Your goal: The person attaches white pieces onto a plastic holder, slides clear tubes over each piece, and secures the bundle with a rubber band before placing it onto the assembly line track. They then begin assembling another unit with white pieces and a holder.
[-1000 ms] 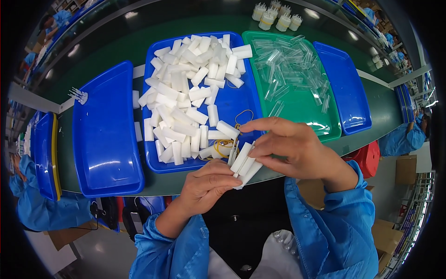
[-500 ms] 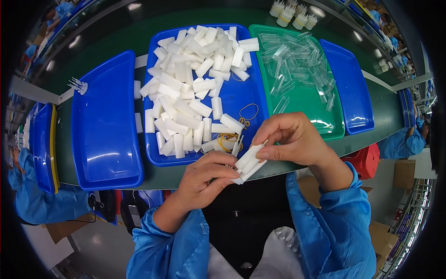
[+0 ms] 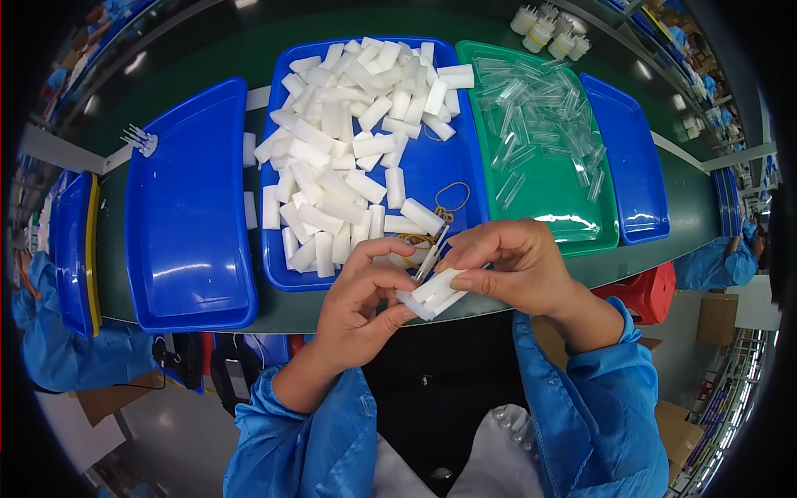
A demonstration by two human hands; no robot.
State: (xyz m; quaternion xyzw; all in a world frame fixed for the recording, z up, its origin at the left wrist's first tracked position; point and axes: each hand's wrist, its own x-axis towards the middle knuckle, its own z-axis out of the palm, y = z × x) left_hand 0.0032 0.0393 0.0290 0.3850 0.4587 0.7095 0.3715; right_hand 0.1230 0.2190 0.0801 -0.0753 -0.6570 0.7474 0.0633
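Note:
Over the table's front edge, my two hands hold a small bundle of white block-like pieces [image 3: 437, 294] between them. The fingers and thumb of my right hand [image 3: 523, 267] pinch it from the right and above. My left hand [image 3: 359, 300] grips its left end, thumb below and fingers curled behind. Thin white prongs [image 3: 432, 254] stick up behind the bundle; my fingers hide how they join it. Just beyond lies a blue tray [image 3: 465, 170] heaped with loose white pieces [image 3: 336, 149]. Yellow rubber bands [image 3: 452, 199] lie in its near right part.
A green tray [image 3: 552, 203] of clear plastic tubes [image 3: 527, 108] overlaps the right side. Blue trays stand at left [image 3: 191, 224] and far right [image 3: 635, 174]. White pronged parts [image 3: 141, 141] sit on the left tray's rim. White bundled assemblies [image 3: 548, 31] stand at the back. A red stool [image 3: 647, 295] is below right.
The bundle has turned a little and shows its left end more. My left fingers have lifted and spread slightly around it. The whole view has shifted slightly.

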